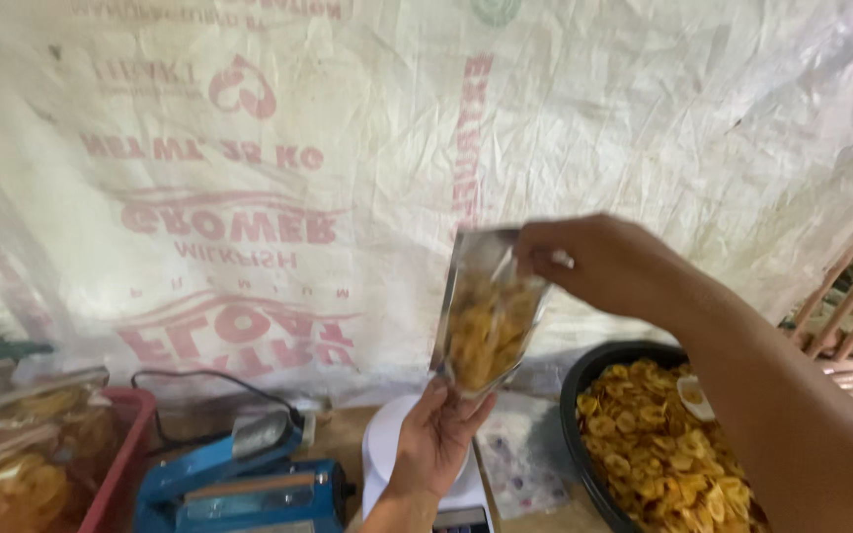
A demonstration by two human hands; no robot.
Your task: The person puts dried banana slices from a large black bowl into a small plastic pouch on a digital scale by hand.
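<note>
While the clear pouch (487, 318) is held up in mid-air above the white scale (384, 444), it already looks about two-thirds full of yellow banana chips, so the filling seems largely done. The left hand (436, 434) cups the pouch's bottom from below, fingers closed on it; the right hand (599, 262) pinches its open top edge. The mouth appears unsealed — the blue heat sealer (244, 484) sits idle at near left. To the right, the black basin (584, 380) still holds plenty of loose chips, while filled bags (27, 434) lie in the red crate (120, 454) at far left — more packing looks left.
</note>
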